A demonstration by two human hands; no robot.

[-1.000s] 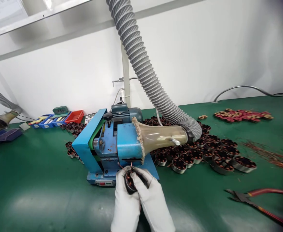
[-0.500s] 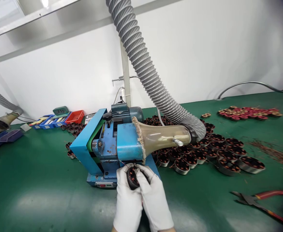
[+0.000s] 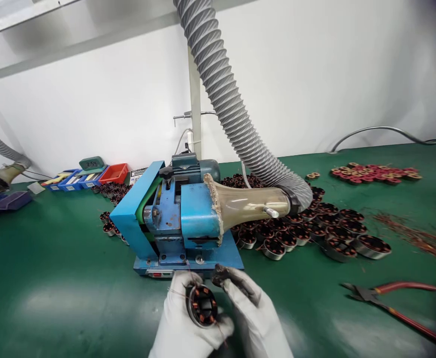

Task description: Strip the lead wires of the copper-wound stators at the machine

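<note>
My left hand (image 3: 188, 318), in a white glove, is closed around a ring-shaped motor stator (image 3: 203, 306) with a metal rim, copper windings and loose wire ends. The stator's open face is tilted up toward me. My right hand (image 3: 257, 308), gloved with blackened fingertips, is just right of the stator and apart from it. Its thumb and fingers are drawn together; I cannot make out whether anything is between them. Just beyond both hands stands a blue belt-driven machine (image 3: 199, 209) with a slot in its front cover.
A clear funnel (image 3: 251, 201) joins the machine to a grey hose (image 3: 225, 94). Several stators (image 3: 273, 248) lie to the right and behind. Red-handled cutters (image 3: 370, 294), copper wire scraps (image 3: 415, 233) and pink-and-tan rings (image 3: 374, 173) are farther right. A red bin (image 3: 115, 173) sits back left.
Both hands have come back from the machine's front toward me. My right hand has let go of the stator and moved right. The stator stays in my left hand, its face now turned up.
</note>
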